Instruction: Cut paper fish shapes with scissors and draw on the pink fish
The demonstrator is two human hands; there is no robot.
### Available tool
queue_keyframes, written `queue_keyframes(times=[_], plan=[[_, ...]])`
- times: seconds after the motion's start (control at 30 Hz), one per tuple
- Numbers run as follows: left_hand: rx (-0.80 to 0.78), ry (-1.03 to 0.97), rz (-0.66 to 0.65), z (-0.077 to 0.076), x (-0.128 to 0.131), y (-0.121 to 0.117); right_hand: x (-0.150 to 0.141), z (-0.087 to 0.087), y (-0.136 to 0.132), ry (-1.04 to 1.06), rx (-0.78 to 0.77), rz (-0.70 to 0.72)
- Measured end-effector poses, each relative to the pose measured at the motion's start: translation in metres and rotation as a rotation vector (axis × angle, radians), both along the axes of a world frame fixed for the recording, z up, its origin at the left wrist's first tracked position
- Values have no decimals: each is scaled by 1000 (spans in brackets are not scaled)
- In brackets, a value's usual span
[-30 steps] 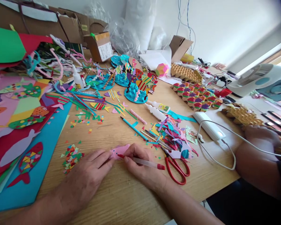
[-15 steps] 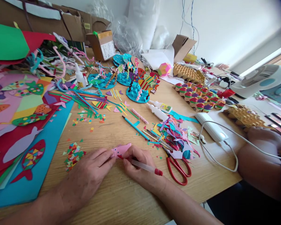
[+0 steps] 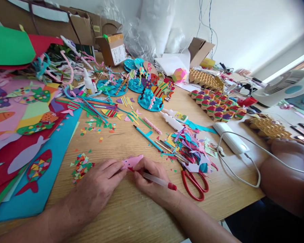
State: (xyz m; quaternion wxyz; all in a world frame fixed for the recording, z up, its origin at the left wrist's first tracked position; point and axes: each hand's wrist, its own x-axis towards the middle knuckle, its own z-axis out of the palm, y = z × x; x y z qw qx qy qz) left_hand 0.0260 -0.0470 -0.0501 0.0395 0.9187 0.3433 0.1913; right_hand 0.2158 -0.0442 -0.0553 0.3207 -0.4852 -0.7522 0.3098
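A small pink paper fish [image 3: 132, 161] lies on the wooden table [image 3: 131, 216] near the front edge. My left hand [image 3: 96, 187] rests flat beside it, fingers stretched out, fingertips pressing on its left end. My right hand [image 3: 152, 177] is closed round a clear pen with a red tip and red cap [image 3: 158, 180]; the tip touches the pink fish. Red-handled scissors [image 3: 194, 182] lie just right of my right hand.
A heap of coloured paper scraps [image 3: 190, 148], glue bottles [image 3: 171, 120], a blue pencil [image 3: 147, 137] and confetti [image 3: 81, 165] surround the work spot. Coloured sheets with fish [image 3: 27, 158] lie left. Another person's arm [image 3: 286, 175] rests at right, near a white power bank [image 3: 231, 137].
Hardly anything has moved: the pen tip stays on the pink fish with small shifts of my right hand, and the view has drifted slightly.
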Motion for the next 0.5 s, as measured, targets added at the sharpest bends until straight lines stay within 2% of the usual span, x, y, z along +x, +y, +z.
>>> queue_keyframes(times=[0.5], plan=[[12, 36, -30, 4, 2, 2, 0, 0, 1, 29, 1, 8]])
